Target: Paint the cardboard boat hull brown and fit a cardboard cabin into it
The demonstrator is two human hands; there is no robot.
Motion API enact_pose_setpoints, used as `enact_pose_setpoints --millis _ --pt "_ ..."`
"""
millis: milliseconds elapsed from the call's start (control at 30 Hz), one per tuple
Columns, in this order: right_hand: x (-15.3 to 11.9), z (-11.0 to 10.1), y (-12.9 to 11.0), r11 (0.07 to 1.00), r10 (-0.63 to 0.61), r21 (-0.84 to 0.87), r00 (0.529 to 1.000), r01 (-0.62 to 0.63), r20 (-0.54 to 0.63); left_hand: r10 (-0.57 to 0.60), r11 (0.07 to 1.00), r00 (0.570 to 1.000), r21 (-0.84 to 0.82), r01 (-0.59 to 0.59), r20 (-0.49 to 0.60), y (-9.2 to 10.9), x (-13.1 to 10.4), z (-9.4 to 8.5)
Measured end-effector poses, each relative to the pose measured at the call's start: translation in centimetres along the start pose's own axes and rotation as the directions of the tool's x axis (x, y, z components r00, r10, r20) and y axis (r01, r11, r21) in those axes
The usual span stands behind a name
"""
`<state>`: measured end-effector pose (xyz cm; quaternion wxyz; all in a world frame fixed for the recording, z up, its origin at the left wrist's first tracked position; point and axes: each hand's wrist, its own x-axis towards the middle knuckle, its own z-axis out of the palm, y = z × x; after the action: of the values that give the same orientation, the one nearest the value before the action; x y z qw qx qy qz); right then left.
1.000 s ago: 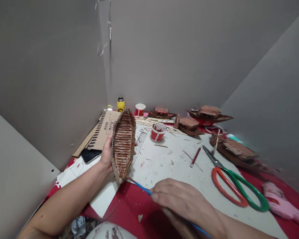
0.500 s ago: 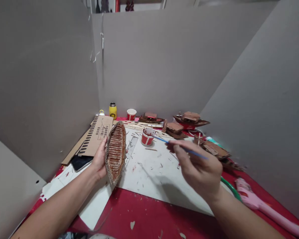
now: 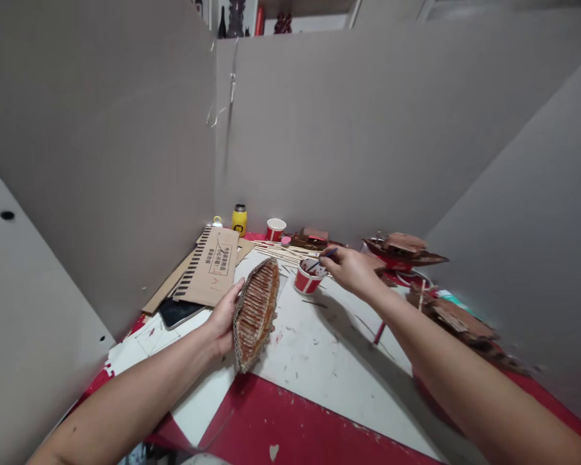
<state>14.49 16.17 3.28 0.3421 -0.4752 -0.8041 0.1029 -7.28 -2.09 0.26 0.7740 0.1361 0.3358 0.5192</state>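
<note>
A small brown model boat (image 3: 257, 313) with a ribbed inside is tilted up in my left hand (image 3: 224, 321), which grips it by its left side; some of the fingers are hidden behind the hull. My right hand (image 3: 351, 268) pinches a thin blue brush (image 3: 328, 253) over a red and white paper cup (image 3: 308, 281). The brush's lower end is inside the cup, whose inner wall is smeared with dark reddish-brown paint.
Thin wooden sticks (image 3: 283, 252) lie behind the cup. A yellow bottle (image 3: 239, 221) and another paper cup (image 3: 275, 229) stand at the back. Cardboard (image 3: 210, 268) overlaps a dark phone (image 3: 177, 313) on the left. More model boats (image 3: 407, 248) line the back right.
My right hand has moved forward to the cup, and the brush now dips into it. The boat is still in my left hand, turned slightly. The view has shifted left.
</note>
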Motion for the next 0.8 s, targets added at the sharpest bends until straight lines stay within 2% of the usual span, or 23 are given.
enact_pose_setpoints --millis 100,167,333,533,667,800 --pt "0.6 1.3 0.5 0.999 0.006 0.048 0.999 -0.007 0.035 0.01 1.0 1.0 0.0 -0.01 -0.022 0.1 0.0 0.0" --pt "0.7 1.4 0.7 0.996 0.006 0.086 1.0 -0.008 0.026 0.033 0.999 0.999 0.005 -0.033 -0.028 0.2 -0.1 0.0" --pt "0.1 -0.2 1.5 0.989 0.013 0.146 0.997 -0.002 -0.077 0.08 0.997 0.997 0.016 -0.08 -0.006 0.3 -0.3 0.2" --pt "-1.8 -2.2 1.7 0.984 0.005 0.177 0.984 0.026 -0.178 0.064 0.998 0.997 0.028 -0.063 -0.044 0.1 -0.3 0.4" --pt "-3.2 -2.4 1.4 0.973 0.011 0.227 0.973 0.043 -0.231 0.211 0.977 0.973 0.003 -0.212 -0.098 0.0 -0.3 0.8" --pt "-5.1 -2.8 0.7 0.955 0.034 0.292 0.952 0.059 -0.304 0.257 0.965 0.959 -0.03 -0.262 -0.123 0.0 -0.2 1.1"
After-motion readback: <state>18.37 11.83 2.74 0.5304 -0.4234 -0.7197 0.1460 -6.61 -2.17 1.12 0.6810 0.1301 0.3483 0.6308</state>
